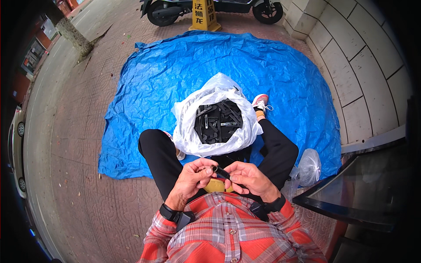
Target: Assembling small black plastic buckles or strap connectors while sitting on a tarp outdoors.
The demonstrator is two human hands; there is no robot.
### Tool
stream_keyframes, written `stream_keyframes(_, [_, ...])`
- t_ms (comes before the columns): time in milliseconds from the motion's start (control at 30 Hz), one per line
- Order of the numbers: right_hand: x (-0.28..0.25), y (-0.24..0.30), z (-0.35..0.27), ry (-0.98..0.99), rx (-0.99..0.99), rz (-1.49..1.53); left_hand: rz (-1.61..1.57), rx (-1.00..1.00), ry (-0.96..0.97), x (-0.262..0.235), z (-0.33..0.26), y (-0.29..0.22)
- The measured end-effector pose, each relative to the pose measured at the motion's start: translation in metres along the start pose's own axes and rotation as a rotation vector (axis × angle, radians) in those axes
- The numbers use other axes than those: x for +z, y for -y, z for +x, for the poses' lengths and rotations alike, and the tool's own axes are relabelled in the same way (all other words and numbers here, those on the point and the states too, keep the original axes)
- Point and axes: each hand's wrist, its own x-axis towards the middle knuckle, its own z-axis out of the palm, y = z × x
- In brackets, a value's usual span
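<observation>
A small black elongated part [222, 172] is held between my two hands, in front of my lap. At its left end, my left hand [195, 179] pinches it with thumb and fingers. My right hand [254, 179] grips the other end, fingers closed around it. Just beyond the hands stands an open white plastic bag [186, 127], its mouth rolled outward. Inside lie many loose black parts [219, 120], some with shiny metal-looking strips. Something yellow [215, 186] shows below my hands; its kind is partly hidden.
A wrinkled blue tarp [153, 74] covers the paving under the bag and my legs. A knotted clear bag [309, 166] sits on the right, near a dark glass-like panel [351, 188]. Beyond the tarp are a yellow stand [204, 15] and a scooter; a tiled wall [359, 65] borders the right.
</observation>
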Motion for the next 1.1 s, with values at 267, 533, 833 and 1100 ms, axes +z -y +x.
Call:
stream_keyframes(267, [0.009, 0.005, 0.009, -0.05, 0.002, -0.075, 0.628, 0.158, -0.04, 0.015, -0.009, -0.002])
stream_keyframes(533, [0.013, 0.018, 0.006, -0.076, 0.051, -0.423, 0.61, 0.256, -0.063, 0.018, -0.014, 0.002])
stream_keyframes(833, [0.03, -0.001, 0.023, -0.384, -0.575, -1.22, 0.571, 0.528, -0.241, 0.021, -0.006, 0.018])
stream_keyframes(1100, [0.049, -0.002, 0.028, -0.428, -0.599, -1.295, 0.838, 0.707, -0.309, 0.021, 0.002, 0.024])
